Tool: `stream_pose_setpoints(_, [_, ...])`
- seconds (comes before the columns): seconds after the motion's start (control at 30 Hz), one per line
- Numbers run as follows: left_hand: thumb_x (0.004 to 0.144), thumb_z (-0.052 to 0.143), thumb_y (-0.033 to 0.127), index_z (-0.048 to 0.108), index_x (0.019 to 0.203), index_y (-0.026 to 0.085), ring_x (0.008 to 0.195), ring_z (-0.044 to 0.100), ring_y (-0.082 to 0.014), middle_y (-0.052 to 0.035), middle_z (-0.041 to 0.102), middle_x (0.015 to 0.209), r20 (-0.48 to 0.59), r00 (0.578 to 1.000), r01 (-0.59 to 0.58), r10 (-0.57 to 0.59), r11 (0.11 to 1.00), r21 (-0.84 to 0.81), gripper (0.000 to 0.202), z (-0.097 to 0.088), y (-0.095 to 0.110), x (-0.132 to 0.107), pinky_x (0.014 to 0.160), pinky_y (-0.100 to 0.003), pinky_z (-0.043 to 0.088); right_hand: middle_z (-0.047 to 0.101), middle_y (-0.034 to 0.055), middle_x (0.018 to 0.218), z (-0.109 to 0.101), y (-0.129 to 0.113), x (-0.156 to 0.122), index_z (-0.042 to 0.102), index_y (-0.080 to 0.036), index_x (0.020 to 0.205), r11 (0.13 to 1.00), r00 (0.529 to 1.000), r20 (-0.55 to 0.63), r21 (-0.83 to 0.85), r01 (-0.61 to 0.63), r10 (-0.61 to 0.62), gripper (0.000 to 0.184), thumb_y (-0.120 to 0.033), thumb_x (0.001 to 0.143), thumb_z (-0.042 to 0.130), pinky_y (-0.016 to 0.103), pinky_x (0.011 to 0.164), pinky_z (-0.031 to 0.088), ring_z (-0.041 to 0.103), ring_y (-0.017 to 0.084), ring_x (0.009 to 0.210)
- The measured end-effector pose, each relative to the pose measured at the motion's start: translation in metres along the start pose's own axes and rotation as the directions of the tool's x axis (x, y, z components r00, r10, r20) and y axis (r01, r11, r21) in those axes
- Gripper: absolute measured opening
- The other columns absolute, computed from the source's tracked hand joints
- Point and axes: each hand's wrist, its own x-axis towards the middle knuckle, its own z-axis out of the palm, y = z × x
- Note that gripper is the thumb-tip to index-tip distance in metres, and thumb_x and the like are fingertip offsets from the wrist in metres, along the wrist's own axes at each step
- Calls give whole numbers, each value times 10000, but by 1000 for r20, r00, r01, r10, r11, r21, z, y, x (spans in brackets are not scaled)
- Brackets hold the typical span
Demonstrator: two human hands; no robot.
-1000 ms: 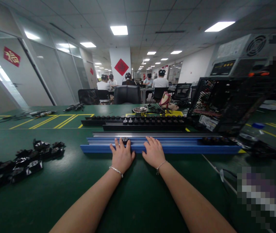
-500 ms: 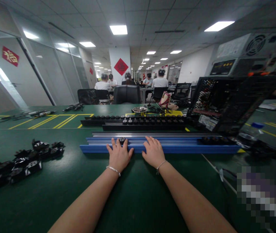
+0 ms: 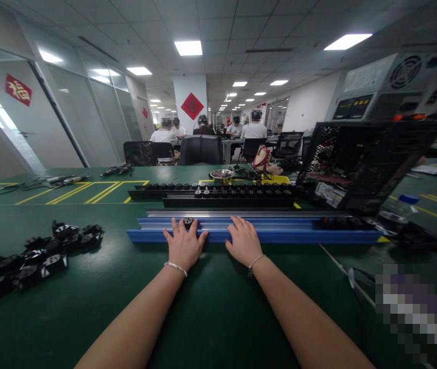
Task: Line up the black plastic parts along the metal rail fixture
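A long blue channel rail (image 3: 279,236) lies crosswise on the green table in front of me. My left hand (image 3: 185,246) rests palm down on its left half, fingers spread. Between and just beyond those fingertips, a small black socket-like module (image 3: 188,222) sits in the channel; whether the fingers press on it I cannot tell. My right hand (image 3: 244,243) lies on the middle of the rail, fingers stretched out and holding nothing. Several black modules (image 3: 343,223) sit in the channel's right end.
Loose black modules (image 3: 53,248) are heaped on the left. Behind the blue rail lie a silver-grey rail (image 3: 279,213) and black rails (image 3: 226,202) carrying modules. A metal bowl (image 3: 221,175) stands farther back. An open computer case (image 3: 379,159) rises at the right, near a clear container (image 3: 397,209).
My left hand has slid a little to the left along the rail, and the small black module has shifted left with it. My right hand has stayed in place.
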Motion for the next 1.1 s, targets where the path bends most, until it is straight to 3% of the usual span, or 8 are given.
stream_pose_setpoints(0.4, [852, 311, 540, 455, 1289, 303, 1310, 233, -366, -142, 408, 1370, 60, 998, 27, -26, 999, -19, 518, -8, -1, 3, 989, -621, 180, 423, 110, 1353, -1, 0, 0, 587, -183, 996, 1000, 1000, 7, 3, -4, 4, 273, -283, 747, 540, 422, 1028, 210, 315, 252, 1259])
stream_pose_setpoints(0.6, [861, 303, 518, 496, 1250, 340, 1299, 247, -382, -120, 432, 1356, 27, 999, 20, -19, 999, -26, 469, -8, -5, 4, 977, -639, 173, 425, 109, 1354, 0, 0, 0, 587, -175, 994, 1000, 1000, 5, -14, 2, -2, 277, -289, 746, 541, 411, 1032, 210, 321, 255, 1258])
stream_pose_setpoints(0.9, [844, 288, 572, 416, 1305, 359, 1306, 213, -410, -141, 397, 1379, 87, 988, 128, -129, 992, 12, 524, -7, -12, 7, 943, -672, 194, 423, 109, 1356, 0, 0, 0, 586, -180, 994, 1000, 1000, 1, -1, 6, -6, 272, -277, 743, 547, 421, 1029, 216, 321, 250, 1258])
stream_pose_setpoints(1.1, [839, 241, 592, 419, 1308, 346, 1304, 203, -427, -151, 406, 1368, 57, 992, 114, -115, 993, 16, 558, -1, -15, 7, 927, -692, 192, 429, 108, 1351, -2, 0, 0, 587, -173, 988, 1000, 1000, 1, -8, 5, -5, 270, -275, 742, 544, 410, 1035, 213, 327, 257, 1254])
